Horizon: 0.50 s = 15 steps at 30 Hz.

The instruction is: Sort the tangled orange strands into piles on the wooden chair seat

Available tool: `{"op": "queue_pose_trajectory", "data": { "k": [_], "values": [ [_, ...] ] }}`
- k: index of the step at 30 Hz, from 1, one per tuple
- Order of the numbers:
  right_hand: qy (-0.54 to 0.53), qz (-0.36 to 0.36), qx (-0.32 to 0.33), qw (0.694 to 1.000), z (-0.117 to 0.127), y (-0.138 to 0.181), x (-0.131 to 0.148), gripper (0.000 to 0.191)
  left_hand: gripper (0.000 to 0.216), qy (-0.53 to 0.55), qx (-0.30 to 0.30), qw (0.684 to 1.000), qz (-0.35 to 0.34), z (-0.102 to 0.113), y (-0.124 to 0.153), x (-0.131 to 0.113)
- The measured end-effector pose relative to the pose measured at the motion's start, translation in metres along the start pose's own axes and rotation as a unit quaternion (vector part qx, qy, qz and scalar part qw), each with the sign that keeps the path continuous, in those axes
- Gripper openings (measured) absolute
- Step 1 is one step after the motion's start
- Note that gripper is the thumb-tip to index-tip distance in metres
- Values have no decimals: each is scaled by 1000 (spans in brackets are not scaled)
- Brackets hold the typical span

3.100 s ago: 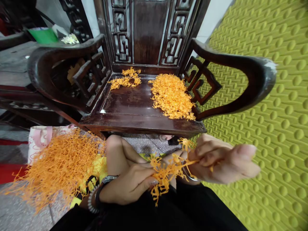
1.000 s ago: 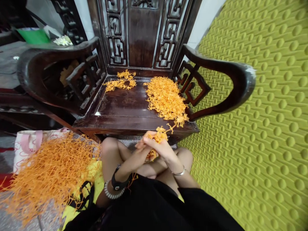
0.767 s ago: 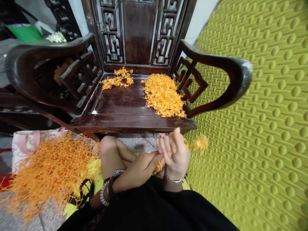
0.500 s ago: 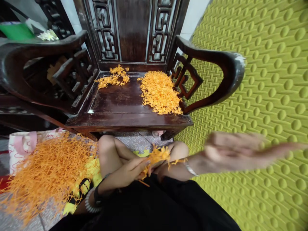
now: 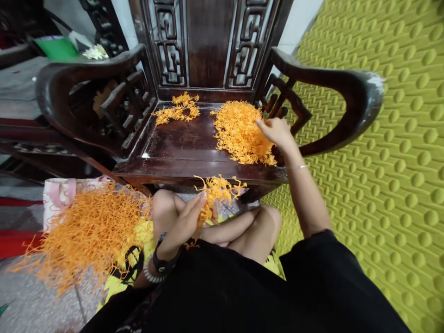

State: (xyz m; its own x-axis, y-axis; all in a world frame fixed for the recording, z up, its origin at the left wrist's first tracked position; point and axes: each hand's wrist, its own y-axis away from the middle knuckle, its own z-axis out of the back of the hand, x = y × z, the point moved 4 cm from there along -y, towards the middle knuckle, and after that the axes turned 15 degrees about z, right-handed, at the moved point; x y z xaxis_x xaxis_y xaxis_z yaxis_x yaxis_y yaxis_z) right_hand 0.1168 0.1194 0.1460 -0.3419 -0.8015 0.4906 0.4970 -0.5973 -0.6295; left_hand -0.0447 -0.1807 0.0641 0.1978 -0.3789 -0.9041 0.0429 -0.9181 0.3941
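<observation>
My left hand (image 5: 189,219), closed, grips a bunch of orange branching strands (image 5: 219,189) above my crossed legs. The bunch's thin curled tips fan out past the fingers toward the chair. On the chair seat (image 5: 180,145), my right hand (image 5: 277,132) touches the right side of a dense pile of similar orange pieces (image 5: 239,132). Its thumb points left over the pile, while the other fingers are mostly hidden, so any grip cannot be seen. A smaller orange cluster (image 5: 180,108) lies at the back left of the seat.
Left of my legs is a large heap of loose orange strands (image 5: 93,226), against a white bag with pink handles (image 5: 57,199). Curved dark wooden armrests flank the seat, the right armrest (image 5: 360,99) close to my right arm. Yellow-green studded padding (image 5: 398,185) covers the right side.
My right hand has swung from out at the right, blurred, to the pile on the seat. My left hand has lifted the bunch slightly toward the chair. The view has shifted.
</observation>
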Motion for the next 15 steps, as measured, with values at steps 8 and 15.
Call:
{"op": "queue_pose_trajectory", "data": {
  "k": [8, 15],
  "values": [
    [-177, 121, 38, 976, -48, 111, 141, 47, 36, -166, -178, 938, -245, 7, -13, -15],
    [-375, -104, -114, 914, -82, 142, 172, 29, 34, -158, -354, 877, -284, 29, 5, -14]
  ]
}}
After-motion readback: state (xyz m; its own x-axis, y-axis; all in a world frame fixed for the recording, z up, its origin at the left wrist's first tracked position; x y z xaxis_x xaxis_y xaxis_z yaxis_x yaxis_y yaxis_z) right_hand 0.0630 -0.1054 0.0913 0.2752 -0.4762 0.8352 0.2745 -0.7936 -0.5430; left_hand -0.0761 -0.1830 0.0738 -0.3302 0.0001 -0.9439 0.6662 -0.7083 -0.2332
